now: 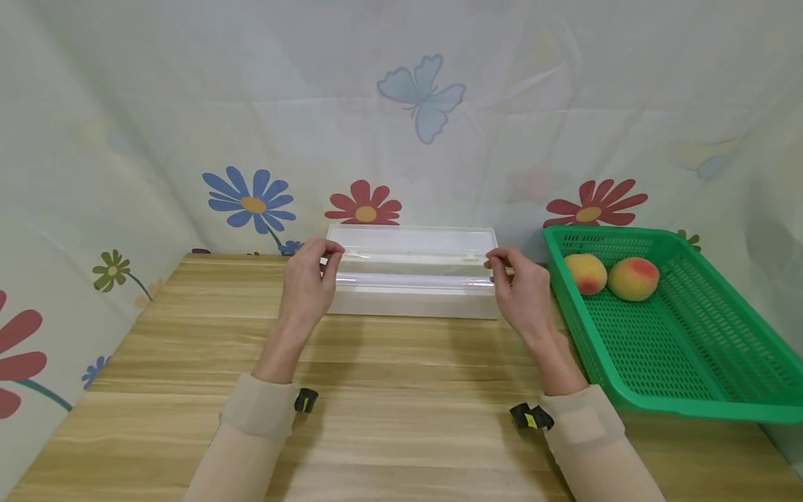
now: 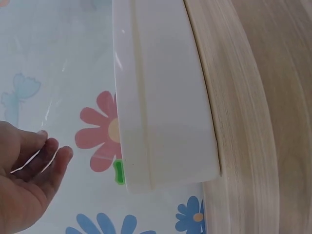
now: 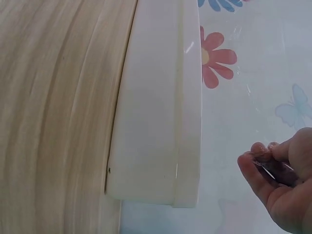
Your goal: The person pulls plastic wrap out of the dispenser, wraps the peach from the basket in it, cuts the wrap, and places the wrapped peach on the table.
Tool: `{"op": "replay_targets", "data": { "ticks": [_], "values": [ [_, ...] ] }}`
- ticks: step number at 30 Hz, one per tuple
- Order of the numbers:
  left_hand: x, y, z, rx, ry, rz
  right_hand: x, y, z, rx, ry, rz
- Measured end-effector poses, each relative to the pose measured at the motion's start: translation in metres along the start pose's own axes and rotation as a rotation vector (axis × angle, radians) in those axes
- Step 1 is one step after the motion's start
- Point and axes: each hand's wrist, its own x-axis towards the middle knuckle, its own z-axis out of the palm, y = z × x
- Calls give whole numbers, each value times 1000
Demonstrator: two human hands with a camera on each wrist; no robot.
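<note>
White backdrop (image 1: pixel 521 90), printed with flowers and a butterfly, behind the far edge of a wood-grained bench (image 1: pixel 414 418). At the right edge of the bench, a green slotted basket (image 1: pixel 702 407). Along the middle of the far edge, a white box (image 1: pixel 414 304) with its lid (image 1: pixel 408 240) raised on the backdrop side. Left hand (image 1: pixel 307 282) at the left end of the box, thumb against fingertips, in a pinch on clear film (image 1: pixel 414 269); right hand (image 1: pixel 522 289) at the right end in a like pinch, with film glinting at the fingertips in the right wrist view. Full course of the film too transparent to trace. In the far left corner of the basket, two yellow-and-red peaches (image 1: pixel 633 279), side by side. Near each cuff, a black fitting (image 1: pixel 306 400). Per the left wrist view, a small green piece (image 2: pixel 119 172) at the upper edge of the box, left end.
</note>
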Motion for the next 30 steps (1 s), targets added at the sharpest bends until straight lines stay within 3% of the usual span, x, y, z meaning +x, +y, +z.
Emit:
{"op": "replay_targets", "data": {
  "ticks": [9,13,16,23,30],
  "values": [
    [-2,1,-3,-9,16,11,-3,1,-2,63,-63,38],
    [-2,0,-6,-13,-31,-6,-3,2,-6,30,-153,47],
    [-2,-1,-8,-4,-75,-19,-3,3,-6,-31,-190,5],
    [0,-1,-10,21,-100,-42,-2,6,-4,-114,-88,-108],
    [0,1,-13,16,-107,-51,0,5,-7,-76,-59,-109]
  ]
}}
